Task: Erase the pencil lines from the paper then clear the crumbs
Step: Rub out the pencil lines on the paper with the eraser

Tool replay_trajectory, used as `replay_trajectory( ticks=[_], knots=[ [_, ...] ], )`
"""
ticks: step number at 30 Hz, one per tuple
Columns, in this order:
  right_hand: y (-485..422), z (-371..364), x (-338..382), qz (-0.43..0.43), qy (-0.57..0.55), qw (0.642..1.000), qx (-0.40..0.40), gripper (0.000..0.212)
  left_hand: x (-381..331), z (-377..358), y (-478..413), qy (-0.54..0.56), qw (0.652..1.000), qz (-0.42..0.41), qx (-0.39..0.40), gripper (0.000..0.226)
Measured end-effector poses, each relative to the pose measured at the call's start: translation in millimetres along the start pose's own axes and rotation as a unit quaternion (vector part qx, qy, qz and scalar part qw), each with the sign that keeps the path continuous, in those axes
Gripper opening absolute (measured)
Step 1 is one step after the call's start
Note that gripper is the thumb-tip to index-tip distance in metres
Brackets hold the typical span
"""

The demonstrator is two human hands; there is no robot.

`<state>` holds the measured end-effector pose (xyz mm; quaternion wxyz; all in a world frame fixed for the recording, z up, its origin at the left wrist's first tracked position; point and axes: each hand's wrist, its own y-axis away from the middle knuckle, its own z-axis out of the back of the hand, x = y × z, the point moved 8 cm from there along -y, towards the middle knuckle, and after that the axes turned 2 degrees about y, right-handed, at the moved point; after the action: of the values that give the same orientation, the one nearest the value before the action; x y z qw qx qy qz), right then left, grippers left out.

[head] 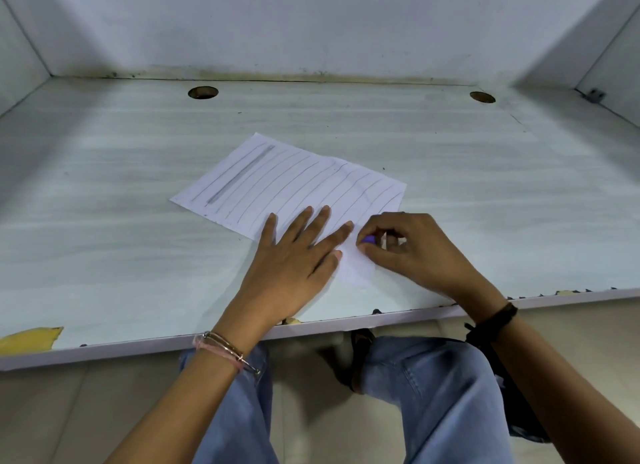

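White paper [277,183] lay slantwise on the pale, wood-grained desk [121,221], near the middle and a little toward the front edge, with one corner pointing at the person. Thin pencil lines [298,179] ran across most of the sheet, and a thick, smudged grey stroke [240,174] sat among them close to its far left side. The near corner, between the two hands, looked plain white. The left hand [291,266] rested palm down on the near part of the sheet, its fingers straight and spread, holding nothing. The right hand [412,252] sat just beside it at the sheet's near right edge, with thumb and fingers curled and pinching a small purple eraser [367,239], whose tip met the paper close to the left hand's fingertips. Whether any crumbs lay on the sheet was too fine to tell. Thin bracelets [225,349] circled the left wrist and a dark band [498,316] the right. Two round holes, one at the back left [203,92] and one at the back right [482,97], were cut in the desk. A yellow patch [29,339] showed at its chipped front left edge. Blue jeans [433,387] covered the knees below.
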<state>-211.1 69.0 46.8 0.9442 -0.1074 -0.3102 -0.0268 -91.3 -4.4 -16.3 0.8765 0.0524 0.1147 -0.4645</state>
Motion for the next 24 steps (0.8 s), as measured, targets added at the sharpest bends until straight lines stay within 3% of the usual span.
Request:
replay_trajectory(
  ticks=[2, 5, 6, 8, 10, 14, 17, 20, 24],
  knots=[
    [6.4, -13.0, 14.0, 0.030, -0.020, 0.998, 0.049, 0.006, -0.1, -0.2, -0.2, 0.006, 1.000, 0.004, 0.006, 0.053],
    [14.5, -16.3, 11.5, 0.000, -0.046, 0.990, 0.136, 0.012, -1.2, 0.8, 0.4, 0.020, 1.000, 0.007, 0.005, 0.048],
    [12.7, -8.9, 4.7, -0.009, -0.033, 0.992, 0.120, 0.014, -1.6, 1.4, 1.0, 0.021, 1.000, 0.006, 0.002, 0.049],
    [4.7, 18.1, -10.7, -0.030, 0.004, 1.000, 0.006, 0.014, -1.3, 2.3, 1.6, 0.025, 1.000, 0.004, -0.005, 0.056],
    [1.9, 32.7, -22.1, -0.074, -0.037, 0.993, -0.078, 0.011, -0.8, 3.2, 2.4, 0.030, 0.999, 0.001, -0.011, 0.065],
    [5.5, 9.0, -24.3, -0.101, -0.097, 0.989, -0.052, 0.012, -0.4, 6.9, 6.0, 0.056, 0.998, 0.001, -0.026, 0.066],
    [11.8, 4.9, -26.7, -0.101, -0.109, 0.986, -0.080, 0.012, 0.4, 10.1, 8.9, 0.042, 0.998, 0.003, -0.042, 0.068],
    [16.3, 5.4, -26.6, -0.112, -0.117, 0.982, -0.098, 0.009, -4.1, 14.1, 6.6, -0.008, 0.999, 0.000, -0.052, 0.077],
    [12.6, 5.1, -20.5, -0.114, -0.098, 0.984, -0.099, 0.010, -12.7, 7.8, -1.8, 0.004, 1.000, -0.005, -0.020, 0.095]
  ],
)
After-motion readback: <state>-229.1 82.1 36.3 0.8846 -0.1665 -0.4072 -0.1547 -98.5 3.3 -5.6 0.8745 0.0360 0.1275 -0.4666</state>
